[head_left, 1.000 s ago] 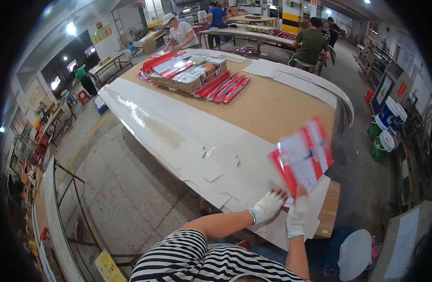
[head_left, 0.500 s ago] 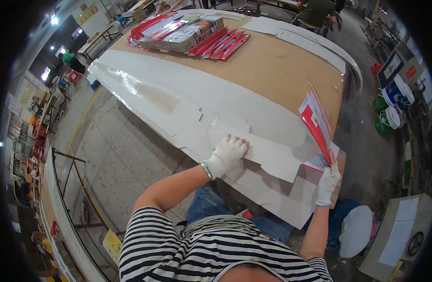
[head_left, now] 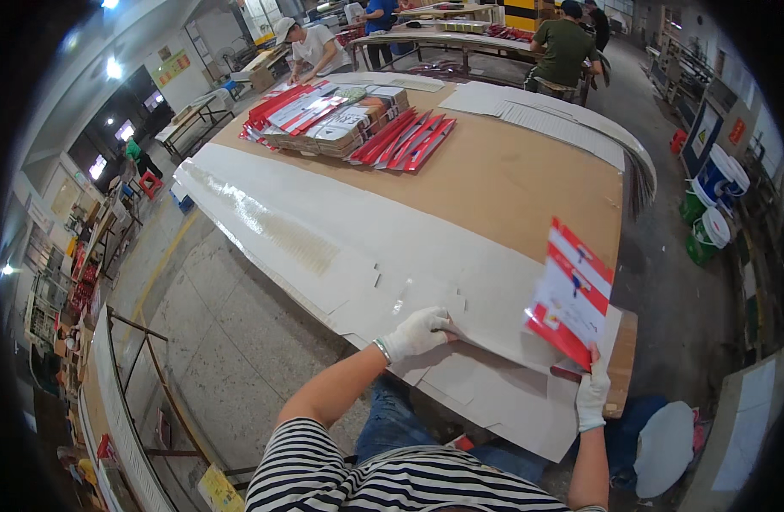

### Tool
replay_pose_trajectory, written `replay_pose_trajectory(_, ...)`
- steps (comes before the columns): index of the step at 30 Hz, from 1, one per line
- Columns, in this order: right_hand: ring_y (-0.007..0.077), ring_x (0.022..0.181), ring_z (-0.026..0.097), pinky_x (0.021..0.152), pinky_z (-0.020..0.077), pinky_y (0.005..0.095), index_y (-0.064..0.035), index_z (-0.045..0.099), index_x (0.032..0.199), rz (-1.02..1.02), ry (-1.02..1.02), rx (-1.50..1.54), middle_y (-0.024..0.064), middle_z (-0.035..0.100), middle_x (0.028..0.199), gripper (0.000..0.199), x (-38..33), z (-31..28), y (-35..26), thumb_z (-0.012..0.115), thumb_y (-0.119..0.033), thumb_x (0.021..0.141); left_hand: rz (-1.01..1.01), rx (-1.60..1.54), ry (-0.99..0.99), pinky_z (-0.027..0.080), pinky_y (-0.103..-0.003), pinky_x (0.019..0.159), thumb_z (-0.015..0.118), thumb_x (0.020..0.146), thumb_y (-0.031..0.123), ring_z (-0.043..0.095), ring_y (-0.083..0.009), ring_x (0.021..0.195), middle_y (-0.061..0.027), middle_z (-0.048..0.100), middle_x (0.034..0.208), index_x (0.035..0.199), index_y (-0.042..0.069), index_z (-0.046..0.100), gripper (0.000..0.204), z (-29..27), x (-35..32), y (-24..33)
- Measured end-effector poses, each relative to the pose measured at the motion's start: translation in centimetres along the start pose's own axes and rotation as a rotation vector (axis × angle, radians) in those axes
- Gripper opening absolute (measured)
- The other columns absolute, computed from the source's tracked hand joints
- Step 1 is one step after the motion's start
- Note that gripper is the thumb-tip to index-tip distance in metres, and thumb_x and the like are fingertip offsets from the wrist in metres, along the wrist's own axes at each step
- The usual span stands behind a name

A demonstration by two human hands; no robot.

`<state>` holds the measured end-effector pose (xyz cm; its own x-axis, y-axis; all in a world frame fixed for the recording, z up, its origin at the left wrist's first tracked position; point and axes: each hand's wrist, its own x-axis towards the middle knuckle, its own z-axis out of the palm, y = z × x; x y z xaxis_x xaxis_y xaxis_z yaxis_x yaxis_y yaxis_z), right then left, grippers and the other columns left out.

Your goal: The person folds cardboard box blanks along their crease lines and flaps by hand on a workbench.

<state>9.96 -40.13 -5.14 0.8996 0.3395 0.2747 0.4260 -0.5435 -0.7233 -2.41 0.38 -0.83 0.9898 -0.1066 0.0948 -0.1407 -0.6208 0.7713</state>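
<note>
My left hand [head_left: 419, 333], in a white glove with bare fingertips, pinches the near edge of a white card sheet [head_left: 503, 337]. That sheet is slightly raised and bowed over the white card beneath it. Gloved in the same way, my right hand [head_left: 592, 399] is closed on the lower corner of a red and white printed card [head_left: 573, 294]. The printed card stands tilted above the right end of the table, its printed face showing. Whether it is one piece or more, I cannot tell.
A bundled stack of printed card [head_left: 332, 128] and fanned red pieces [head_left: 409, 143] lie toward the table's far side. Curved white sheets [head_left: 554, 119] hang over the far right edge. Buckets [head_left: 708, 235] stand at right. A person in white [head_left: 319, 51] works beyond the table.
The printed card has swung from nearly edge-on to face-on in my right hand. My left hand has gone from lying on the white sheet to pinching its edge. The view has tilted up.
</note>
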Motion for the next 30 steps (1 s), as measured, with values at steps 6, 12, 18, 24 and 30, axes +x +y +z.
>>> replay_pose_trajectory(6, 0.0237, 0.133, 0.045, 0.111, 0.0328, 0.0316, -0.0107, 0.039, 0.147, 0.028, 0.144, 0.182, 0.0125, 0.05, 0.142, 0.075, -0.1, 0.2, -0.7, 0.031, 0.015, 0.077, -0.22, -0.08, 0.103, 0.048, -0.039, 0.088, 0.061, 0.086, 0.02, 0.062, -0.0326, 0.099, -0.016, 0.066, 0.107, 0.106, 0.005, 0.068, 0.026, 0.3, 1.0, 0.9)
replay_pose_trajectory(12, 0.0246, 0.133, 0.045, 0.111, 0.0328, 0.031, -0.0106, 0.038, 0.148, -0.033, 0.127, 0.154, 0.0119, 0.047, 0.144, 0.071, -0.3, 0.3, -0.4, 0.032, 0.013, 0.081, -0.32, 0.129, 0.107, 0.048, -0.042, 0.087, 0.059, 0.087, 0.026, 0.061, -0.0352, 0.098, -0.0153, 0.066, 0.103, 0.106, 0.007, 0.067, 0.028, 1.1, 1.8, 0.9)
replay_pose_trajectory(18, 0.0272, 0.132, 0.046, 0.109, 0.0354, 0.0318, -0.0094, 0.039, 0.146, -0.001, 0.045, 0.074, 0.013, 0.046, 0.145, 0.072, -0.3, -0.7, -0.4, 0.037, 0.013, 0.078, -0.222, 0.43, 0.147, 0.047, -0.041, 0.086, 0.061, 0.084, 0.026, 0.058, -0.0317, 0.102, -0.0119, 0.06, 0.109, 0.114, 0.011, 0.065, 0.033, 3.7, 2.6, 1.9)
replay_pose_trajectory(24, 0.0371, 0.14, 0.031, 0.115, 0.0241, 0.0493, -0.0094, 0.04, 0.145, -0.323, -0.326, -0.49, 0.015, 0.035, 0.151, 0.077, 0.3, -0.1, -4.0, 0.064, -0.01, 0.071, -0.073, 0.681, 0.091, 0.025, -0.054, 0.109, 0.059, 0.086, 0.043, 0.033, -0.0401, 0.134, -0.0204, 0.039, 0.141, 0.141, 0.005, 0.039, 0.07, 4.6, 0.8, 1.3)
replay_pose_trajectory(30, 0.0339, 0.147, 0.016, 0.116, 0.0088, 0.0574, -0.0102, 0.035, 0.148, -0.519, -0.626, -0.555, 0.0118, 0.027, 0.156, 0.088, 1.9, 6.3, -9.0, 0.07, -0.039, 0.072, -0.08, 0.584, -0.111, 0.006, -0.06, 0.115, 0.057, 0.079, 0.066, 0.012, -0.0406, 0.146, -0.0262, 0.022, 0.153, 0.149, -0.004, 0.019, 0.106, 4.4, 1.1, 2.4)
